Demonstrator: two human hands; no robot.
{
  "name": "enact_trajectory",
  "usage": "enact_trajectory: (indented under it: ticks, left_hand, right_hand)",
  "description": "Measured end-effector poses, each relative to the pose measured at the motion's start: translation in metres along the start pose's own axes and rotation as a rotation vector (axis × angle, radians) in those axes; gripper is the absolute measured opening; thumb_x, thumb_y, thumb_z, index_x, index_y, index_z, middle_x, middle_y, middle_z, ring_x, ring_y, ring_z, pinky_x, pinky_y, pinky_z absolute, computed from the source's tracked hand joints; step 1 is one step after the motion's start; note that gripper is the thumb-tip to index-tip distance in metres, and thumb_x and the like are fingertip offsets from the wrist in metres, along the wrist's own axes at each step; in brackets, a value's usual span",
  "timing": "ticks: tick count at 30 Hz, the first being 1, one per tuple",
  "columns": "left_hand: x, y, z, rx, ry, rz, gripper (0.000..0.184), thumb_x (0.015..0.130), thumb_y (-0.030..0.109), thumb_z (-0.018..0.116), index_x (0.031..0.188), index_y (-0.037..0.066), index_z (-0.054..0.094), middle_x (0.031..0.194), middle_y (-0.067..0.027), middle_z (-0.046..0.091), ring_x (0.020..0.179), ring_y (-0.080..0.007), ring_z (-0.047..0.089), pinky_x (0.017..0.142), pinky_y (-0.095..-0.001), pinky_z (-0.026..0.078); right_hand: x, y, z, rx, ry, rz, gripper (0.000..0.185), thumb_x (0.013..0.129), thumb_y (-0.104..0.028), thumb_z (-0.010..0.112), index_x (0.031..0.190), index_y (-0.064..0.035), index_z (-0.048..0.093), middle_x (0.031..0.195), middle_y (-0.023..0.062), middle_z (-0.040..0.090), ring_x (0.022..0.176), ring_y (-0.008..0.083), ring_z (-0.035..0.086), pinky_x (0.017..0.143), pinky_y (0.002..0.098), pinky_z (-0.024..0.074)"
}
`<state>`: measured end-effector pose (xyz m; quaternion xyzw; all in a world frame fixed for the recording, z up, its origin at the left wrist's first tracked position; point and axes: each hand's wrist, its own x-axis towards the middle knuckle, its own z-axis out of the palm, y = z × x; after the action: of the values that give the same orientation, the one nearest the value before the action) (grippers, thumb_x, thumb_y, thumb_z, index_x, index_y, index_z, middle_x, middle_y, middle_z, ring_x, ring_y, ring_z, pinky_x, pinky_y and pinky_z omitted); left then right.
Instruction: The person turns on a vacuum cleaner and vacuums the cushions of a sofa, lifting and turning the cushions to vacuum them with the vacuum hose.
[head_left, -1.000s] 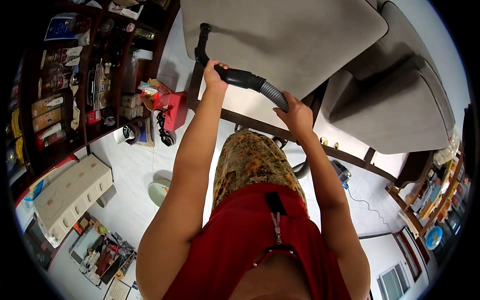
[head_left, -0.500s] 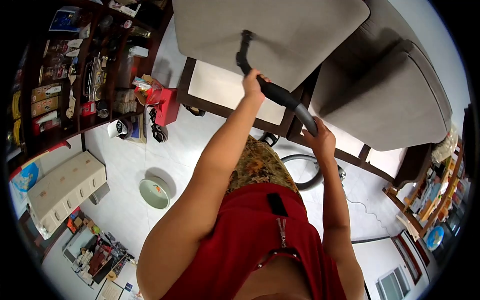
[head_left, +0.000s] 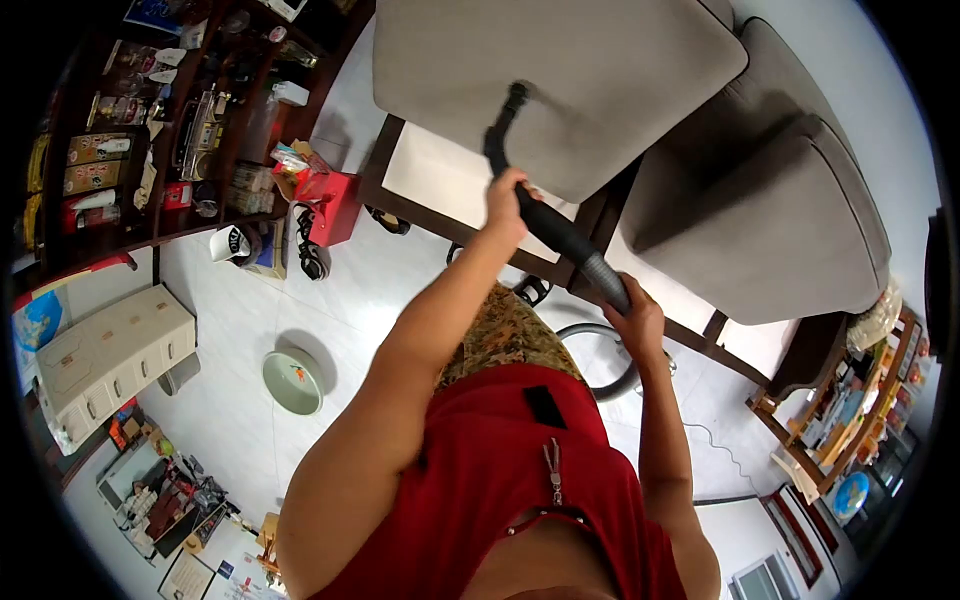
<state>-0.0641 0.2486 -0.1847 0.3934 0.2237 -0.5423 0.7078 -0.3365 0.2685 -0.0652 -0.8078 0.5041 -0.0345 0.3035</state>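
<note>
My left hand (head_left: 507, 204) is closed round the black handle of a vacuum cleaner wand (head_left: 553, 230). The wand's black brush nozzle (head_left: 517, 92) meets the grey sofa cushion (head_left: 560, 60), which is propped up off the seat frame. Lower and to the right, my right hand (head_left: 638, 316) grips the grey ribbed vacuum hose (head_left: 605, 280) just behind the handle. More of the hose loops on the floor behind my right forearm. The vacuum cleaner body is mostly hidden there.
A wooden sofa frame (head_left: 377, 178) with pale seat panels runs below the cushions. Another grey cushion (head_left: 770, 230) leans at the right. On the tiled floor are a pale basin (head_left: 293, 383), a red box (head_left: 335, 208), sandals (head_left: 311, 245) and a thin cord (head_left: 715, 437).
The nozzle has shifted slightly right and down across the cushion. Both hands have moved a little lower, still gripping the wand and hose. The whole view has also turned slightly.
</note>
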Motion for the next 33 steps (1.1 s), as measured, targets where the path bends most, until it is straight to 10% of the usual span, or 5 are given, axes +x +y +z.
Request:
enact_trajectory:
  ticks: [14,33]
  left_hand:
    - [0.144,0.317,-0.038,0.075,0.146,0.212,0.014,0.077,0.010,0.062,0.077,0.006,0.048,0.063,-0.0076,0.048,0.054,-0.0247,0.051,0.063,-0.0420,0.053]
    - [0.125,0.153,-0.028,-0.032,0.206,0.122,0.012,0.078,0.006,0.060,0.074,0.007,0.050,0.062,-0.0077,0.046,0.050,-0.0242,0.049,0.056,-0.0456,0.051]
  right_hand:
    - [0.224,-0.190,0.128,0.078,-0.055,-0.257,0.051,0.078,-0.033,0.078,0.119,-0.0094,0.061,0.085,0.0150,0.071,0.073,0.0305,0.070,0.065,0.0409,0.0547]
    - [0.145,-0.100,0.082,-0.059,-0.038,-0.031,0.057,0.077,-0.038,0.077,0.123,-0.0081,0.060,0.087,0.0183,0.070,0.076,0.0349,0.070,0.068,0.0426,0.0541]
